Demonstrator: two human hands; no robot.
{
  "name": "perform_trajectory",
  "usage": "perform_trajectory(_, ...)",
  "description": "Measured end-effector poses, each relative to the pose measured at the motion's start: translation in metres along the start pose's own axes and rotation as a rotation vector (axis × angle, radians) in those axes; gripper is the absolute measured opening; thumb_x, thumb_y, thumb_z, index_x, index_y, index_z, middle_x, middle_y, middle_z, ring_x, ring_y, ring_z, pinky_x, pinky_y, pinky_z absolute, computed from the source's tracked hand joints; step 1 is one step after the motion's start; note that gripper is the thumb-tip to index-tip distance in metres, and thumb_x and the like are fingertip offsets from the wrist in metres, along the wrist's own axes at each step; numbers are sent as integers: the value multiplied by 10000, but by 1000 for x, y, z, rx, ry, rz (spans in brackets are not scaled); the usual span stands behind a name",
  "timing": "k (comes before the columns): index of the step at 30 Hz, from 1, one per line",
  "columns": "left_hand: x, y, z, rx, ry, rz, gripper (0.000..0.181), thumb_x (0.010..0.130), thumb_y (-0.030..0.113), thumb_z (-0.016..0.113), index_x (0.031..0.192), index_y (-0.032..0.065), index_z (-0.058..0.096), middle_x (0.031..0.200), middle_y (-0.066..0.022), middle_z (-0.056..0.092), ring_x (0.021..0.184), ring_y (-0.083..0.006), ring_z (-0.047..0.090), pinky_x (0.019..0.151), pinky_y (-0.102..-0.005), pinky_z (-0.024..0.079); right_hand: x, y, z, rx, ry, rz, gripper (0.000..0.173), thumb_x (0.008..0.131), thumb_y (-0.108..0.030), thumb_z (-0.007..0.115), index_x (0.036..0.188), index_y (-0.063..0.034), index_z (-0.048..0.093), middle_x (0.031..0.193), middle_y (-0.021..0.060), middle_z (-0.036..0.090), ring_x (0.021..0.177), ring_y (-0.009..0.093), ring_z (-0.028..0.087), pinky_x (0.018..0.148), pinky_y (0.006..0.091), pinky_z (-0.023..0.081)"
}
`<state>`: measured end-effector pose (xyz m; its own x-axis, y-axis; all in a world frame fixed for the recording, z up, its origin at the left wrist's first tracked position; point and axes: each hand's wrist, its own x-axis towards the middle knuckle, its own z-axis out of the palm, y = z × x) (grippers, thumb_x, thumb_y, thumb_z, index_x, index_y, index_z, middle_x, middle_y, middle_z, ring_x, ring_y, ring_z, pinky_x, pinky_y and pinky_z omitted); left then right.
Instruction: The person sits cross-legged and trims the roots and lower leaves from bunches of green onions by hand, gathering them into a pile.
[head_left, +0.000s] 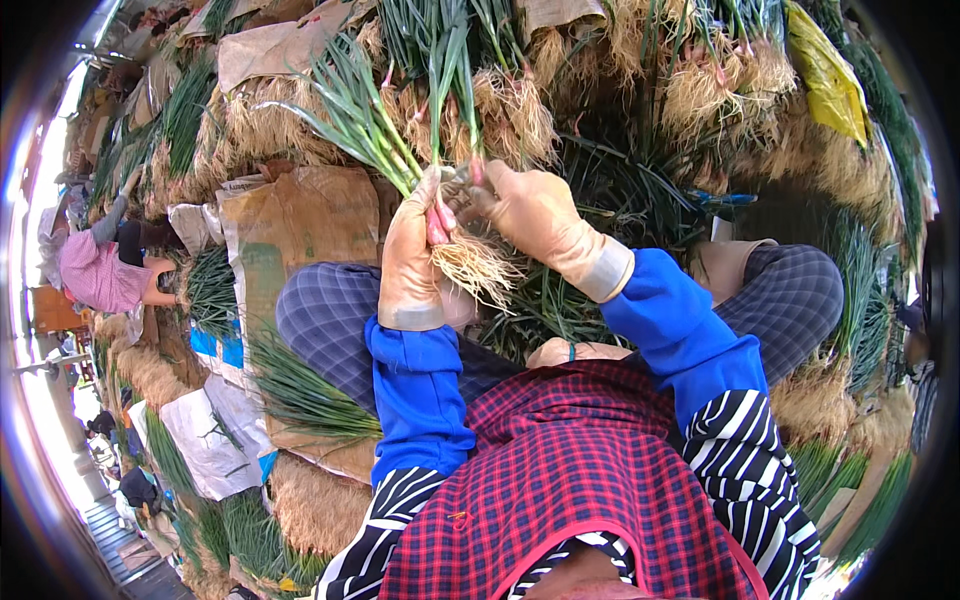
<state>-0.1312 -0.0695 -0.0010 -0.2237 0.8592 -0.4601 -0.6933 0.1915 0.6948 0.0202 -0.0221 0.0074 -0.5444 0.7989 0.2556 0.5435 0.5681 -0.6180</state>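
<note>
My left hand (411, 251), in a thin tan glove, grips a small bunch of green garlic plants (382, 146). Their pink bulbs (439, 223) and pale stringy roots (480, 266) hang out past the thumb, and the long green leaves point up and away. Just beside it, my right hand (544, 217), gloved too, has its fingers closed at the pink base of a single green garlic stalk (475, 165). Some of those fingertips are hidden behind the hand and the roots. Loose dark green leaves (555, 300) lie between my crossed legs.
Rooted bunches of green garlic (517, 112) line the far side, with a yellow plastic bag (829, 75) on the right. Flattened brown sacking (307, 210) lies left of my knee (322, 315), near another leafy bundle (315, 390). Farther left, a person in pink (109, 270) bends over a bundle.
</note>
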Motion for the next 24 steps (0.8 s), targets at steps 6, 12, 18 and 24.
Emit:
perform_trajectory(6,-13,3,20,-17,-21,22,252,924,269,536,875,31,603,650,-45,566,531,-103,520,460,-215,416,-3,14,-7,420,-168,-217,186,858,-239,586,852,-54,605,633,78,600,528,199,564,488,333,443)
perform_trajectory(12,-11,4,0,-174,-267,-72,195,951,263,466,940,78,525,783,-58,539,589,-123,475,514,-265,412,32,24,-7,909,-398,317,427,891,-206,525,1281,-50,446,682,-1,549,531,63,469,462,219,393)
perform_trajectory(18,-5,1,-10,-211,-359,-97,201,960,259,444,937,79,529,772,-54,529,558,-110,455,485,-251,391,33,31,27,288,-71,-57,206,875,-227,524,871,-30,583,641,113,585,542,272,575,497,374,462)
perform_trajectory(24,-12,1,-10,-291,-382,-89,229,964,269,431,935,70,542,751,-43,502,524,-114,457,459,-253,397,43,64,33,1177,-77,488,118,868,-102,493,899,-35,586,598,22,520,451,124,468,407,249,369)
